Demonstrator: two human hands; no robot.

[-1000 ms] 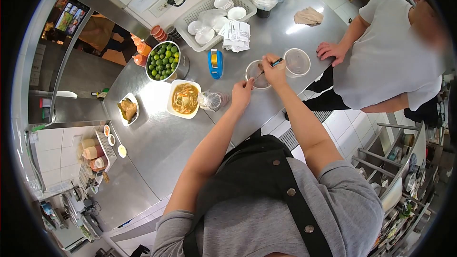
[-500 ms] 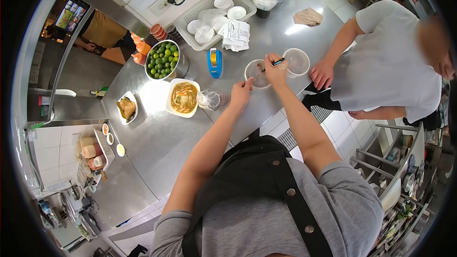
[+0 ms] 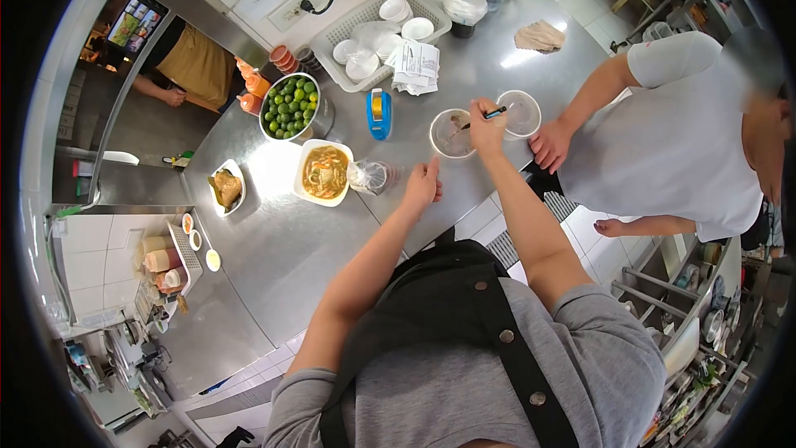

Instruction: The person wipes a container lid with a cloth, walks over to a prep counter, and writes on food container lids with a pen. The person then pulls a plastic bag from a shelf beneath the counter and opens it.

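Observation:
My right hand (image 3: 487, 127) is closed on a dark marker (image 3: 495, 113) at the right rim of a round clear container (image 3: 452, 133) with something brownish in it. A thin utensil seems to reach into that container near my fingers. Beyond my right hand a second round clear container (image 3: 521, 114) stands on the steel counter. My left hand (image 3: 425, 182) is just below and left of the first container, fingers curled together; what they hold, if anything, is hidden. A clear plastic bag (image 3: 371, 176) lies left of it, beside a white bowl of noodle soup (image 3: 325, 172).
A blue tape dispenser (image 3: 379, 114), a steel bowl of green citrus (image 3: 290, 106) and a basket (image 3: 332, 75) of white dishes stand behind. A small dish (image 3: 226, 188) is at left. A co-worker's hand (image 3: 550, 146) rests at the counter's right edge. A cloth (image 3: 540, 36) lies behind.
My left hand has moved down, away from the first container's rim. The co-worker has shifted, with one hand now nearer the second container. Through the opening at left, another person has come further into view.

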